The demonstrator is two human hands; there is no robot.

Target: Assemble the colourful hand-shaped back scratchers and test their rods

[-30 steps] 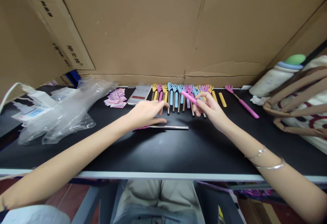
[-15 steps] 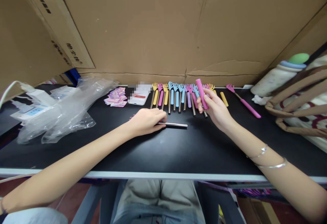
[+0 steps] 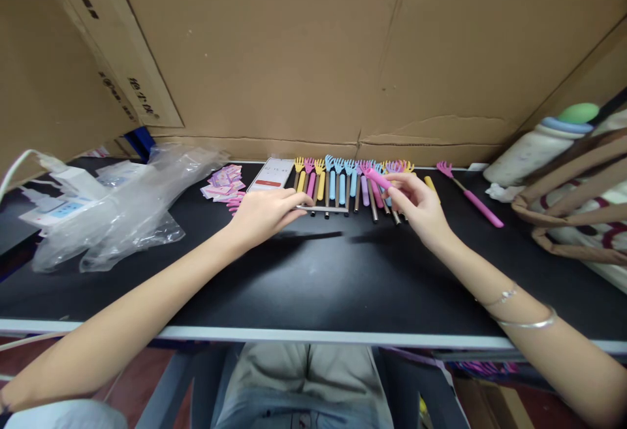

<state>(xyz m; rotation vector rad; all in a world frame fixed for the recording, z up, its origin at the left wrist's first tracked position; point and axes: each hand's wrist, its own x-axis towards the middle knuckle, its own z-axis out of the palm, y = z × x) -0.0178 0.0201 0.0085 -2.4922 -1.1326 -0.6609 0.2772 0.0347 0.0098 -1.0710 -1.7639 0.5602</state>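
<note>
Over the middle of the black table (image 3: 313, 272), the left hand (image 3: 264, 212) has its fingers pinched shut around a thin metal rod (image 3: 326, 209), holding it level and a bit off the surface, you can see its shadow underneath. A pink claw head (image 3: 234, 205) pokes out on the far-left side of that hand, so it's basically a back scratcher without its grip. The right hand (image 3: 417, 206) is closed on a pink sleeve (image 3: 376, 177), held at a tilt in the fingertips, close to the rod's free end but not touching it. Right behind both hands there's a row of back scratchers (image 3: 337, 181) in yellow, pink and blue, laid side by side against the cardboard (image 3: 313, 57). Left of the row sit a phone (image 3: 274, 173) and a little heap of pink cards (image 3: 223, 184), then crumpled plastic bags (image 3: 122, 207) and a power strip (image 3: 59, 210). Off to the right, a loose yellow sleeve (image 3: 430, 184), one pink back scratcher (image 3: 467, 197) lying on its own, a bottle (image 3: 533, 145) and a woven bag (image 3: 578, 207).
</note>
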